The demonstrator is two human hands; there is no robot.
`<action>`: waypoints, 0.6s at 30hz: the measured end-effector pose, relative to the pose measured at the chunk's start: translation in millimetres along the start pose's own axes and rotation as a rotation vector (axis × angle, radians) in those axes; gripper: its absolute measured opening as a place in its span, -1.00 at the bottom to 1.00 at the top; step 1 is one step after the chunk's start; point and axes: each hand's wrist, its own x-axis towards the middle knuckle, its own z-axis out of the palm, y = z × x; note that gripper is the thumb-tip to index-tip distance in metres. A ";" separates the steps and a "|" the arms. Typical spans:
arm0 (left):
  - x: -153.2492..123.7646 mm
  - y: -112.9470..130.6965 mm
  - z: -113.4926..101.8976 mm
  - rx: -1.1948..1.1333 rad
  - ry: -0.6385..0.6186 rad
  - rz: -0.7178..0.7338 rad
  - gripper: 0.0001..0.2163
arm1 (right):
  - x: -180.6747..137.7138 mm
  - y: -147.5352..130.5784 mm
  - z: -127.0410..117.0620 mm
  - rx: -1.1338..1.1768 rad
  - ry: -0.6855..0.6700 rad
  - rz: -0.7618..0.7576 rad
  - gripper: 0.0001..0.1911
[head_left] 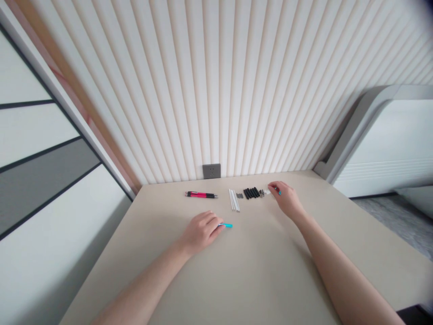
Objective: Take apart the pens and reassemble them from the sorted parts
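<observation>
My left hand (204, 229) is closed around a light-blue pen barrel (227, 225), whose end sticks out to the right past the fingertips. On the far right of the row of parts, my right hand (284, 197) reaches down with thumb and fingers pinched together. Whatever lies between those fingers is too small to make out. Small whitish pieces (267, 192) are right beside its fingertips, and a small blue piece (279, 192) shows against the hand. Just left of them are small metal pieces (261, 193) and several black pen grips (251, 193).
Several white pen refills (234, 200) lie side by side, with small grey springs (240, 196) next to them. Pink-and-black pens (201, 195) rest farther left. Behind the beige table (264, 271) stands a ribbed wall with a dark socket (211, 171).
</observation>
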 end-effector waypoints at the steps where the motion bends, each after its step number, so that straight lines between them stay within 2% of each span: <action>1: -0.1 -0.2 0.2 -0.001 -0.001 0.000 -0.92 | 0.9 8.5 1.1 -0.025 0.014 0.053 -0.74; 4: -0.1 -0.4 0.5 -0.007 -0.001 0.004 -0.93 | 1.1 25.4 5.5 -0.087 -0.008 0.123 -0.74; 7: -0.3 -0.1 0.5 -0.007 0.001 0.007 -0.94 | 0.4 31.3 9.1 -0.124 -0.034 0.091 -0.76; 12: -0.9 0.2 0.9 -0.005 -0.008 -0.002 -0.93 | 0.1 31.2 10.8 -0.215 -0.062 0.029 -0.75; 18: -1.1 0.1 1.0 -0.004 -0.019 -0.013 -0.92 | -1.9 27.0 11.0 -0.257 -0.165 0.076 -0.75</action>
